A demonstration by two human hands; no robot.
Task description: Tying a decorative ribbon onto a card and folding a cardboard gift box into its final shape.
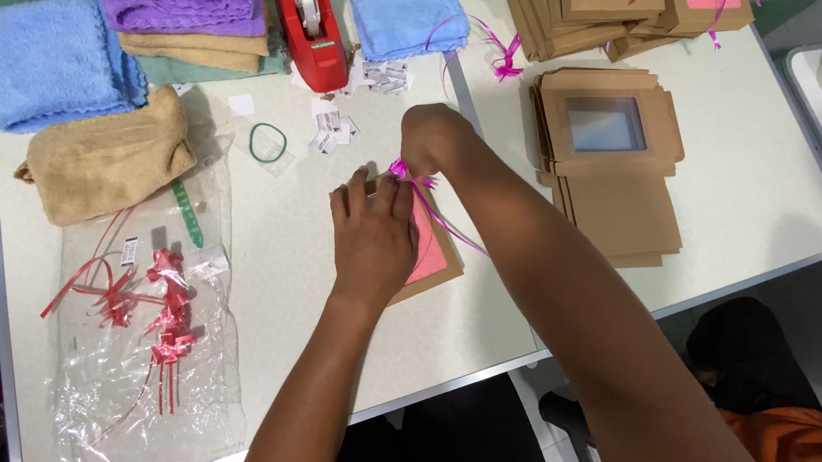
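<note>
Pinching bow [399, 171] (right fingertips [416, 163])

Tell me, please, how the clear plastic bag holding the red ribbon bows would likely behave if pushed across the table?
The clear plastic bag looks thin and crinkled, so it would probably bunch up rather than slide whole. It seems very light, holding only the red ribbon bows, which may shift inside.

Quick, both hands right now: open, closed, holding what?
Left hand: open, fingers flat on the brown window box.
Right hand: closed, pinching the magenta ribbon bow.
</note>
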